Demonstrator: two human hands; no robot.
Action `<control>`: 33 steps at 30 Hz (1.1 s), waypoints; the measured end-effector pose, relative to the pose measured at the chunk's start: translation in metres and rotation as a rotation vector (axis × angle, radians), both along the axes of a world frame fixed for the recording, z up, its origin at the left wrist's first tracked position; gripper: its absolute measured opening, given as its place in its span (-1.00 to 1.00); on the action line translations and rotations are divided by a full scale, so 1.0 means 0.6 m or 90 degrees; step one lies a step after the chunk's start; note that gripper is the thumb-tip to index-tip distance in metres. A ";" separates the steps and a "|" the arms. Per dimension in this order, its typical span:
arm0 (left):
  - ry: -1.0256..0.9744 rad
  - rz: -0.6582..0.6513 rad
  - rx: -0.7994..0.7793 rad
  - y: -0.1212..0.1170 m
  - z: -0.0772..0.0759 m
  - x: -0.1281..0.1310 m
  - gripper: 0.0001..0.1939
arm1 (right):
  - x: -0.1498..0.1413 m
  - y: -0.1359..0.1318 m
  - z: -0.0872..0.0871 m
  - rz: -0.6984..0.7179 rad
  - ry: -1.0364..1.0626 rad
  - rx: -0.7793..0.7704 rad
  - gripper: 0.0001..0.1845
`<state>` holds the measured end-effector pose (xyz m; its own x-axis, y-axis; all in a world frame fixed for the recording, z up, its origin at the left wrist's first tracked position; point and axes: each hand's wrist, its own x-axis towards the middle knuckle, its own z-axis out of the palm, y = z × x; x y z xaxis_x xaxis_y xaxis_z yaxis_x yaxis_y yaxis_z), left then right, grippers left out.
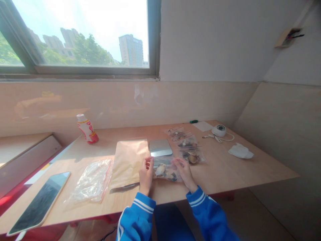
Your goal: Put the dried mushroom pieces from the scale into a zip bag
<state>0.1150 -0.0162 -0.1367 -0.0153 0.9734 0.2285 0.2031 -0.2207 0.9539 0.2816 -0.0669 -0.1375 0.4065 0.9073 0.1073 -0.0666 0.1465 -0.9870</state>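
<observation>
Place: bare plain-walled workroom, apparently a small office or lab
Window: dark-framed glass window (87, 70), tower blocks (130, 50) outside
Tabletop: pale plywood tabletop (238, 170) carrying a flat silver scale (161, 147), clear zip bags (190, 150)

I read pale plywood bench (240, 172), red frame under edge. Far left: white-and-red plastic bottle (87, 129), upright, slightly tilted. Near left edge: dark-screened tablet (40, 202), crumpled clear plastic bag (91, 180) just beside, red seal strip. Far right: round white device (219, 130), white cable (218, 138) trailing; green pen (194, 121), white paper sheet (203, 126) near wall. Crumpled white tissue (240, 151) nearer. Window (80, 33) above, tower block (130, 50) outside.
</observation>
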 end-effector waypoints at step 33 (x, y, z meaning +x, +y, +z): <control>-0.021 0.002 -0.019 0.001 -0.005 -0.002 -0.56 | 0.009 -0.010 0.001 -0.074 0.029 0.024 -0.62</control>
